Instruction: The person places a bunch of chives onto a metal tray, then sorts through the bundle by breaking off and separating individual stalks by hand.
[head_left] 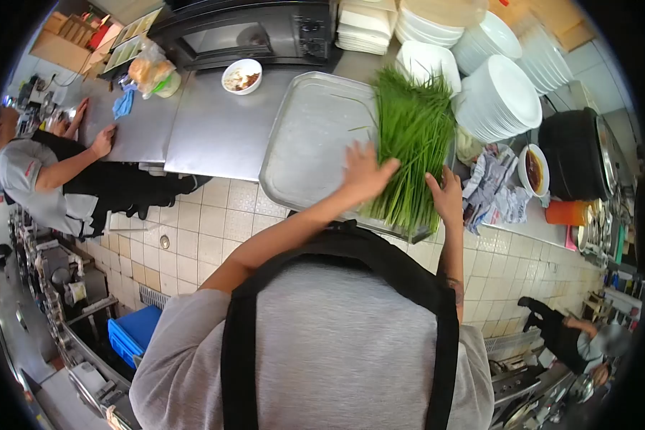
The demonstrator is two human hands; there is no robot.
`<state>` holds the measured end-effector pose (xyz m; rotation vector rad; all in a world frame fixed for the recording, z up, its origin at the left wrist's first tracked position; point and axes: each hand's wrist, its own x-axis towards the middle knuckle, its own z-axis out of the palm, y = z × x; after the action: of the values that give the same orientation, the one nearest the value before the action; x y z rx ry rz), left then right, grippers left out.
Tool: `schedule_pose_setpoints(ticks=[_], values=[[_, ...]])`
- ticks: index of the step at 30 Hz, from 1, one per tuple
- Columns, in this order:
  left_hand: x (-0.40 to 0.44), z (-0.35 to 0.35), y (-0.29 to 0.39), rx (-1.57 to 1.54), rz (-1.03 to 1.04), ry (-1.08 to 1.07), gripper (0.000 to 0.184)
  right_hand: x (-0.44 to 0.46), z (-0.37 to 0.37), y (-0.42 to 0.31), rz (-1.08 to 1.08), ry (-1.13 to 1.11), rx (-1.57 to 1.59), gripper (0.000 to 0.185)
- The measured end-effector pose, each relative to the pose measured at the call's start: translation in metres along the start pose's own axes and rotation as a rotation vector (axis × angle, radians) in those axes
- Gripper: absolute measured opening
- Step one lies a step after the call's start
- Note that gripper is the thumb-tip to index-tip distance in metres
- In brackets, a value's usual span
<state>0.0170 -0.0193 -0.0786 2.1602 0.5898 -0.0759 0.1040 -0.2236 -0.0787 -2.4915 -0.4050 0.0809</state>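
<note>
A thick heap of long green chives [412, 143] lies across the right side of a shallow metal tray [315, 136]. A few loose blades rest on the tray's bare left part. My left hand [367, 173], slightly blurred, is open with spread fingers at the left edge of the heap, its thumb against the stalks. At the heap's lower right edge is my right hand [447, 193], thumb and fingers apart along the side of the stalks. Neither hand is closed around anything.
Stacked white plates [505, 93] and a white square dish [428, 64] stand behind the chives. Crumpled paper [491, 188], a bowl of brown sauce [532, 170] and a black cooker [573, 154] are to the right. A small bowl [241, 77] sits left, below a black oven [244, 32]. Co-workers stand left and lower right.
</note>
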Motion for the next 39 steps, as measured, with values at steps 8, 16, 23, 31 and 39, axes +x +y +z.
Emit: schedule_pose_setpoints(ticks=[8, 16, 23, 31, 39], values=[[0.002, -0.122, -0.141, 0.419, -0.136, 0.510, 0.038, -0.017, 0.017, 0.031, 0.060, 0.118, 0.303, 0.037], [-0.010, -0.140, -0.191, 0.284, -0.031, 0.719, 0.023, -0.020, 0.045, -0.008, -0.085, 0.044, 0.308, 0.032], [0.014, -0.118, -0.141, 0.488, 0.305, 0.647, 0.032, -0.017, 0.040, -0.037, -0.142, 0.188, 0.210, 0.030], [0.068, -0.045, -0.083, 0.426, 0.374, 0.331, 0.026, -0.025, 0.022, -0.028, -0.103, 0.238, 0.218, 0.029], [0.063, -0.043, -0.096, 0.233, 0.497, 0.034, 0.040, -0.049, 0.008, -0.002, 0.068, 0.233, 0.448, 0.025]])
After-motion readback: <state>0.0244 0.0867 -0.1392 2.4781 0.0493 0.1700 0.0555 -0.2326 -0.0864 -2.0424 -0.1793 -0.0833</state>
